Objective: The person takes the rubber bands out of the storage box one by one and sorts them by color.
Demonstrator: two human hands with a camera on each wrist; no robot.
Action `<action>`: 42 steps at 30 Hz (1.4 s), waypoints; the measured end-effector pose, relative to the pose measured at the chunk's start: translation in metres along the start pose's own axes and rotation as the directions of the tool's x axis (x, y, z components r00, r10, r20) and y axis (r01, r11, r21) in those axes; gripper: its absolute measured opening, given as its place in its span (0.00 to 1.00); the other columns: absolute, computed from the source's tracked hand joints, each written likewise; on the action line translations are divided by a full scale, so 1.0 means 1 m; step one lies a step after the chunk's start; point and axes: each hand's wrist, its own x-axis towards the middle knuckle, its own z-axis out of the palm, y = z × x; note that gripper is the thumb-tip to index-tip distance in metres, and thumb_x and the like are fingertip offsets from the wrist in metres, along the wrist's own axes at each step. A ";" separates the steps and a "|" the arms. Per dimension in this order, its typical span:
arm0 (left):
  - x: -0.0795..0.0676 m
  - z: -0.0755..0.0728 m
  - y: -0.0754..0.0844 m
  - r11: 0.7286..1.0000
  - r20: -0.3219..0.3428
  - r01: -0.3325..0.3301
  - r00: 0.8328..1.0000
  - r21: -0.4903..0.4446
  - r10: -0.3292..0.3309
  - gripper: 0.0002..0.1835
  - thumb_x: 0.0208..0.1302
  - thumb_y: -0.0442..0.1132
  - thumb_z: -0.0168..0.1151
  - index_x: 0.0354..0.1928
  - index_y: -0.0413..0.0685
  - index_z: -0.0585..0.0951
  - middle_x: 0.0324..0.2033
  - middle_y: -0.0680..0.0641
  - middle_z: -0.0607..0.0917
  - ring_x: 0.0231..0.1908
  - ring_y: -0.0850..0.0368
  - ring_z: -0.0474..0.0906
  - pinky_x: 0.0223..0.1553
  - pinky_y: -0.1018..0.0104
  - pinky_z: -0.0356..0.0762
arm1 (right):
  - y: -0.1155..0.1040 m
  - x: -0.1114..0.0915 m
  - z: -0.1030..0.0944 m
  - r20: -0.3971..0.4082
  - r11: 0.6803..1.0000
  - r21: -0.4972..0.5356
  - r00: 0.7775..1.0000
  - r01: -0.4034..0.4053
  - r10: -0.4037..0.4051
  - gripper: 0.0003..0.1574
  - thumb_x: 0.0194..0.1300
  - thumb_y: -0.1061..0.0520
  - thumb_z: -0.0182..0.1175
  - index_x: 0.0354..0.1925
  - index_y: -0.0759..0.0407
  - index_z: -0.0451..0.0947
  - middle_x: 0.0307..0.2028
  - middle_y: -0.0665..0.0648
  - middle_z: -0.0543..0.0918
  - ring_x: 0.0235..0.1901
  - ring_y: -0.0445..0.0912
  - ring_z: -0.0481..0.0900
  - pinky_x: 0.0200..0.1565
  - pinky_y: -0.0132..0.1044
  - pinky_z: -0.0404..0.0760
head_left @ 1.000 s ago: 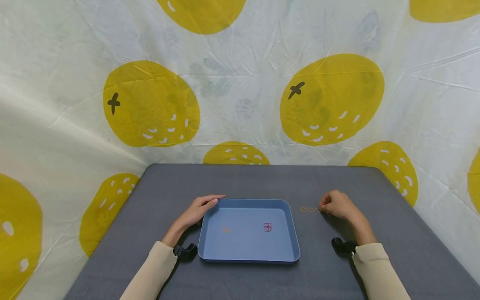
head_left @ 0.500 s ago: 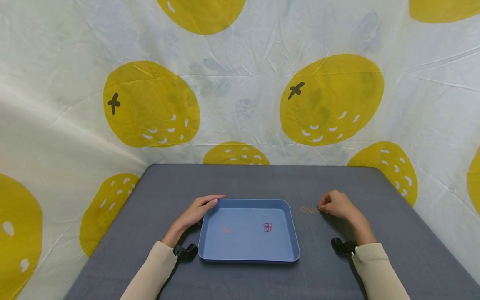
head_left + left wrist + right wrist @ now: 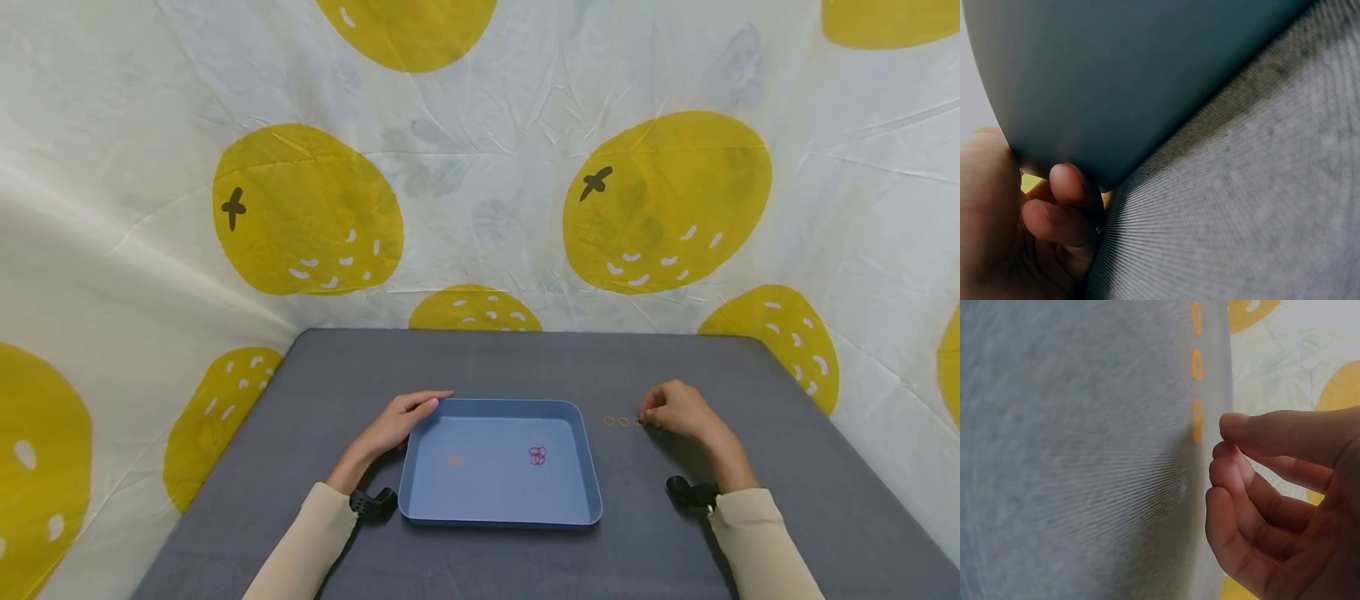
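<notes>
A shallow blue tray (image 3: 495, 492) lies on the grey cloth. My left hand (image 3: 397, 419) grips its far left corner, thumb at the rim; in the left wrist view, curled fingertips (image 3: 1063, 206) sit against the outer wall. Inside the tray are a cluster of red rubber bands (image 3: 537, 456) and a small light orange band shape (image 3: 456, 460). Right of the tray, orange rubber bands (image 3: 609, 421) lie in a row. My right hand (image 3: 675, 408) is at the row's right end, fingers curled and thumb by the index tip, right beside the nearest band (image 3: 1197, 422); nothing shows between them.
A grey cloth (image 3: 480, 362) covers the table. Behind it hangs a white curtain (image 3: 487, 183) printed with yellow fruit shapes. A black wrist camera strap sits on each wrist, the left one (image 3: 373, 504) close to the tray's left side.
The head view has shifted slightly. Both hands keep their places, and the right fingers stay at the end of the row with almost no visible movement.
</notes>
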 end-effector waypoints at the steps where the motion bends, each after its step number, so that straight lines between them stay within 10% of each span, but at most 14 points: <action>1: 0.000 0.000 0.000 1.000 0.001 0.002 1.000 -0.001 -0.002 0.22 0.82 0.53 0.49 0.71 0.61 0.77 0.68 0.46 0.80 0.35 0.68 0.81 0.27 0.68 0.75 | 0.000 0.000 0.000 0.000 1.000 0.003 1.000 0.000 0.000 0.04 0.62 0.61 0.67 0.30 0.61 0.87 0.22 0.50 0.84 0.24 0.42 0.76 0.27 0.36 0.74; 7: 0.000 0.001 -0.001 1.000 0.008 0.013 1.000 0.003 -0.013 0.22 0.82 0.53 0.49 0.72 0.61 0.77 0.67 0.45 0.80 0.25 0.63 0.78 0.24 0.66 0.76 | -0.008 0.000 -0.005 -0.010 1.000 0.017 1.000 0.026 -0.026 0.05 0.63 0.60 0.67 0.33 0.62 0.87 0.25 0.51 0.85 0.26 0.42 0.76 0.29 0.36 0.75; 10: 0.000 0.001 0.000 1.000 0.008 0.003 1.000 0.005 -0.003 0.23 0.82 0.52 0.49 0.72 0.58 0.76 0.69 0.46 0.79 0.51 0.58 0.84 0.48 0.57 0.84 | -0.017 -0.001 -0.008 -0.010 0.997 0.061 0.999 0.044 -0.043 0.06 0.64 0.61 0.67 0.35 0.63 0.87 0.26 0.52 0.85 0.26 0.42 0.76 0.29 0.35 0.75; 14: 0.000 0.002 0.002 1.000 0.007 -0.004 1.000 -0.016 0.004 0.23 0.82 0.51 0.49 0.72 0.56 0.76 0.70 0.48 0.78 0.72 0.48 0.72 0.71 0.43 0.69 | -0.026 -0.003 -0.011 0.007 0.990 0.125 0.998 0.064 -0.065 0.09 0.67 0.60 0.67 0.39 0.66 0.87 0.29 0.57 0.86 0.27 0.42 0.76 0.29 0.35 0.76; 42: 0.001 0.002 -0.001 1.000 0.006 -0.020 1.000 -0.010 0.021 0.23 0.83 0.51 0.49 0.72 0.56 0.76 0.70 0.48 0.78 0.72 0.46 0.72 0.70 0.40 0.69 | -0.080 0.009 -0.010 0.038 0.950 0.195 0.966 0.242 -0.254 0.06 0.69 0.57 0.68 0.41 0.59 0.88 0.36 0.56 0.89 0.33 0.43 0.83 0.37 0.33 0.83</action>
